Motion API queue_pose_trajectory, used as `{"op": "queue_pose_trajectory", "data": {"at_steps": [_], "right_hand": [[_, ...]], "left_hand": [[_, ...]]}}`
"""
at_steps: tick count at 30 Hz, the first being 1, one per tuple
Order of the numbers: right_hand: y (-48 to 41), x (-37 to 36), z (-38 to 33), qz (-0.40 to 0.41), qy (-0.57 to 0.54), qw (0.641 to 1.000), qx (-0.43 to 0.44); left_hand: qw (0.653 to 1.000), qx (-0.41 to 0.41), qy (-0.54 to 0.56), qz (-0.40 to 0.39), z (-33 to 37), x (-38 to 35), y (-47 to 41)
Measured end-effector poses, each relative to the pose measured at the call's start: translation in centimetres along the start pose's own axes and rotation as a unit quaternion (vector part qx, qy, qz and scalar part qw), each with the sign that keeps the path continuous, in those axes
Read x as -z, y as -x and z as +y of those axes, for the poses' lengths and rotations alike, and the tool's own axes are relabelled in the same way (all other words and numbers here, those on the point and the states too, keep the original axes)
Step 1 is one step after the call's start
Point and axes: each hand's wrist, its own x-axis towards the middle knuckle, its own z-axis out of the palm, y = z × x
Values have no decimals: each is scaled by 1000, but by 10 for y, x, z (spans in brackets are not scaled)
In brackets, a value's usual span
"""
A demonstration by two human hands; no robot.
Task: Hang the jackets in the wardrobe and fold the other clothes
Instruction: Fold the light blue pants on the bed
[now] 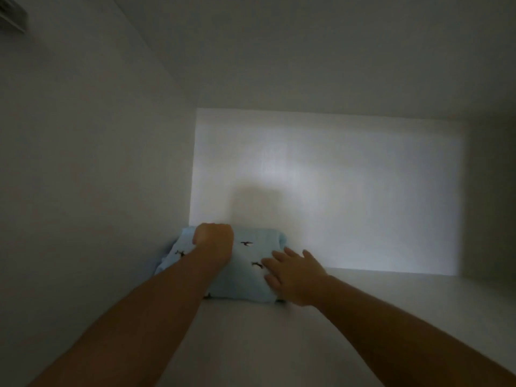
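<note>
Reaching into a white wardrobe (83,163) here, both bare arms stretched out over a shelf (391,317). Starting at 9 o'clock there's just the side wall, dim and plain. Tucked right against it, around 7 o'clock of the lit back panel (335,177), sits a folded light blue garment (245,275) with little dark bird prints. The left hand (213,237) is on top of it near the far edge, grip curled over so the fingers are hidden; can't tell if it's pinching cloth or just pressing. The right hand (296,273) lies at the garment's 3 o'clock side, fingers spread flat, touching the fabric. Everything past that toward 3 o'clock is bare shelf.
</note>
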Motion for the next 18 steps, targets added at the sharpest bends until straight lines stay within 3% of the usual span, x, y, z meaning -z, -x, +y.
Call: {"op": "queue_pose_trajectory", "data": {"at_steps": [6, 11, 14, 18], "right_hand": [[142, 78, 36, 74, 84, 992, -50], [299, 129, 44, 109, 93, 983, -114], [419, 153, 37, 125, 102, 975, -155], [583, 176, 23, 100, 129, 953, -256]], "left_hand": [[984, -108, 75, 118, 72, 94, 96], [942, -187, 179, 212, 125, 170, 200], [893, -234, 311, 226, 164, 206, 281], [794, -321, 464, 228, 237, 253, 403]]}}
